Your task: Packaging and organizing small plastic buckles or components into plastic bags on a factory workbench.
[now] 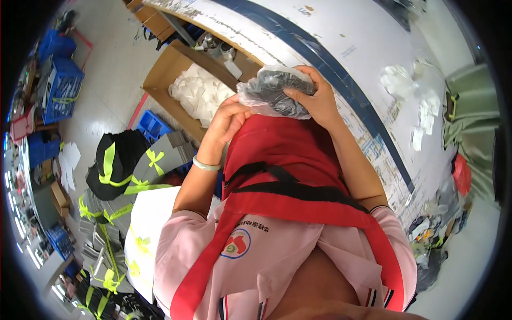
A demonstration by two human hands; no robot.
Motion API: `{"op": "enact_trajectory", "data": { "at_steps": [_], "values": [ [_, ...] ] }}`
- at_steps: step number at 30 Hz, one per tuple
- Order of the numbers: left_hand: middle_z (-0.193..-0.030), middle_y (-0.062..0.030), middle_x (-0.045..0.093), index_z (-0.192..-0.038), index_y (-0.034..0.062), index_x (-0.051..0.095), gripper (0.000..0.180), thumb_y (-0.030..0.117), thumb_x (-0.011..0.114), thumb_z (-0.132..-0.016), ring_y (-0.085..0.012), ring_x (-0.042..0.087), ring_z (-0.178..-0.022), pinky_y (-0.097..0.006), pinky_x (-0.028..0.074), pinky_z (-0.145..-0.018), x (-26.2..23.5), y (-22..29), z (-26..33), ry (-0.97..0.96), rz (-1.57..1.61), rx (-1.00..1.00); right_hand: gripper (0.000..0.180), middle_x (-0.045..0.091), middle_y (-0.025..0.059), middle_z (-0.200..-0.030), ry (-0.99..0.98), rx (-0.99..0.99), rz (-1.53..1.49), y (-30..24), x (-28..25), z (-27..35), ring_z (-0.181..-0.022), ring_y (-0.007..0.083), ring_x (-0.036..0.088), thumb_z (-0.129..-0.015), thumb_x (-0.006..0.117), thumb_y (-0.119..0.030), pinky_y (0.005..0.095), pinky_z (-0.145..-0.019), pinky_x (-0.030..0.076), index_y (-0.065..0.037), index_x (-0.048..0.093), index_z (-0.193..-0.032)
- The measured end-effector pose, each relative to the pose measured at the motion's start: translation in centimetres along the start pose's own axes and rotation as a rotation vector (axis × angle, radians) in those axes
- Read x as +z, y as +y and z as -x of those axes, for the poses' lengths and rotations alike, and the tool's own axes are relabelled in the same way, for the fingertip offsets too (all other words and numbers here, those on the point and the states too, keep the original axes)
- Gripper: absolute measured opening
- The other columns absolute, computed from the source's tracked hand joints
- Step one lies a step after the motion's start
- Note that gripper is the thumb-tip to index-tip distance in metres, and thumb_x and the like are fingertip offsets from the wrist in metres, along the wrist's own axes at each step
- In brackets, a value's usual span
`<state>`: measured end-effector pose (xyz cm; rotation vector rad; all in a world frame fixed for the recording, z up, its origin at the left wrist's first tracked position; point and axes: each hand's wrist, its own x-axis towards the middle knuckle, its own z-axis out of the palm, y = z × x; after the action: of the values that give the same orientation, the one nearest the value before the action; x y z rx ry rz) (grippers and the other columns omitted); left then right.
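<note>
A clear plastic bag with something black bunched inside [277, 89] is held up in front of the red apron, at the edge of the table. My right hand [319, 98] grips its right end, the thumb on the near face and the fingers behind. My left hand [228, 118], with a pale bangle on its wrist, has its fingers curled at the bag's lower left edge, pinching the plastic. What exactly the black contents are cannot be made out through the film.
A cardboard box [160, 69] holding crumpled white pieces [200, 90] stands left of the bag. The white table [352, 58] with a dark blue band runs along the far and right side. Grey and black bundles tied with yellow-green strips [109, 165] are stacked at left, near blue crates [63, 90].
</note>
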<state>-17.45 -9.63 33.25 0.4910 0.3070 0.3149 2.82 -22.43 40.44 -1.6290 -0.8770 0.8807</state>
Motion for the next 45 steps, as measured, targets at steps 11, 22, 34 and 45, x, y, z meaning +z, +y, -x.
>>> {"op": "enact_trajectory", "data": {
  "at_steps": [11, 22, 34, 45],
  "values": [
    [-0.1, -0.0142, 0.066, -0.103, -0.0046, 0.058, 0.029, 0.005, 0.045, -0.079, -0.0276, 0.061, -0.094, -0.042, 0.046, -0.091, 4.6, 0.9, -3.3, 0.049, 0.384, -0.028, 0.03, 0.065, 0.0027, -0.095, 0.011, 0.087, -0.566, 0.7, -7.0, 6.1, -0.086, 0.0081, 0.059, -0.084, 0.069, -0.008, 0.0217, -0.08, 0.047, -0.004, 0.056, -0.111],
    [-0.127, -0.0111, 0.05, -0.139, 0.0072, 0.033, 0.059, 0.007, 0.062, -0.087, -0.025, 0.054, -0.11, -0.036, 0.053, -0.086, 8.0, -7.6, -5.3, 0.016, -0.428, -0.136, 0.011, 0.063, 0.0012, -0.084, 0.313, 0.143, -0.601, 6.5, -5.6, 9.4, -0.075, 0.0088, 0.057, -0.09, 0.058, -0.012, 0.0212, -0.071, 0.044, -0.003, 0.064, -0.093],
    [-0.083, -0.0066, 0.066, -0.1, -0.0019, 0.061, 0.022, 0.008, 0.063, -0.081, -0.0167, 0.062, -0.07, -0.03, 0.051, -0.063, 15.5, -8.8, -9.7, -0.066, -1.458, 0.584, 0.052, 0.053, 0.0057, -0.125, 0.472, -0.395, 0.236, -0.5, -6.7, 14.0, -0.102, 0.0146, 0.056, -0.083, 0.066, -0.004, 0.0259, -0.082, 0.048, -0.011, 0.047, -0.131],
    [-0.066, -0.0031, 0.056, -0.086, 0.0054, 0.057, 0.008, 0.012, 0.056, -0.091, -0.0126, 0.053, -0.052, -0.023, 0.041, -0.046, 13.8, -3.5, -12.6, 0.095, -0.686, -0.082, 0.023, 0.067, 0.0073, -0.095, 0.641, 0.105, -0.869, 10.2, -17.3, 14.0, -0.082, 0.0106, 0.062, -0.094, 0.053, -0.014, 0.0246, -0.072, 0.051, 0.002, 0.061, -0.109]
  ]
}}
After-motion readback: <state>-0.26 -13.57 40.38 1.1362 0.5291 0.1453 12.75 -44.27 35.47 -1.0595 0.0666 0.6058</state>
